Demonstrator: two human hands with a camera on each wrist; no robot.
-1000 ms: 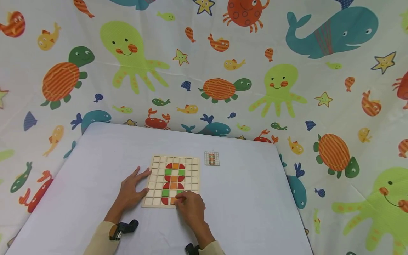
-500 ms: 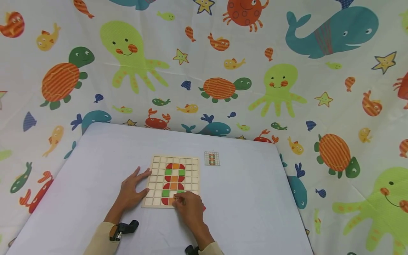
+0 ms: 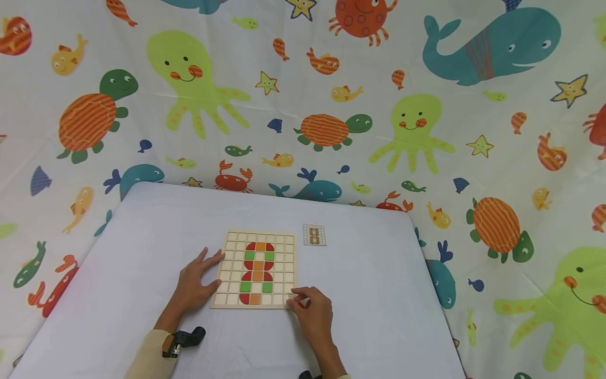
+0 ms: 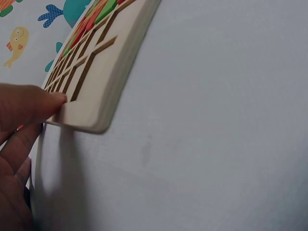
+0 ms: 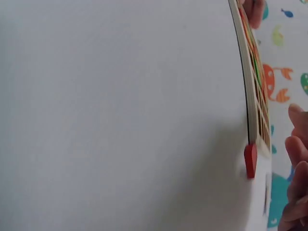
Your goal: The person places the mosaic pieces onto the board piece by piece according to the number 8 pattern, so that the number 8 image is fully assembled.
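Observation:
My left hand (image 3: 194,284) rests along the left edge of a square wooden grid board (image 3: 285,258), fingers spread. In the left wrist view its thumb (image 4: 36,103) touches the board near a corner. Red rounded, orange (image 3: 258,275) and green (image 3: 269,256) tiles form a figure-eight-like pattern in the middle. The bottom row of the pattern has a red tile (image 3: 244,299) and an orange tile. My right hand (image 3: 314,316) hovers at the lower right corner, fingers bent, holding nothing visible. A loose red tile (image 5: 250,161) lies against the board's side, hidden in the head view.
A small pattern card (image 3: 314,235) lies beyond the board's upper right corner, on the white-covered table (image 3: 369,295). A sea-animal cloth (image 3: 331,173) hangs behind the far edge of the table.
My right hand has left the bottom row of the pattern and moved right to the board's lower right corner, uncovering the lower right green tile. The left hand has stayed put.

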